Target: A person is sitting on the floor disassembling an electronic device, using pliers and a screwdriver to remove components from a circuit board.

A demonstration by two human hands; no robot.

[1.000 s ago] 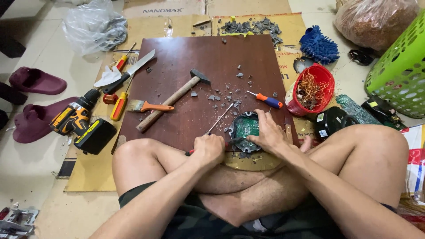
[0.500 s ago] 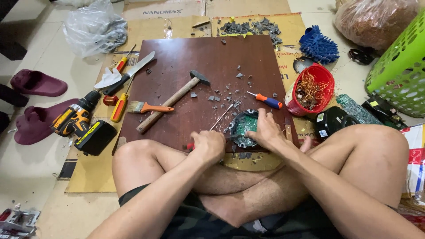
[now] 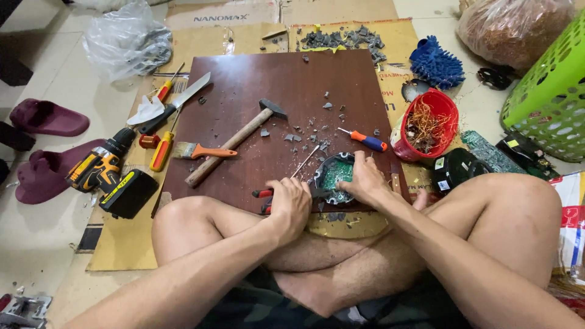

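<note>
Brown board | circuit housing under right hand (left edge showing)

Both bare forearms reach forward over the crossed legs, the left hand curled into a tight fist, knuckles up, while just beside it the right hand lies palm-down, fingers bent.
</note>
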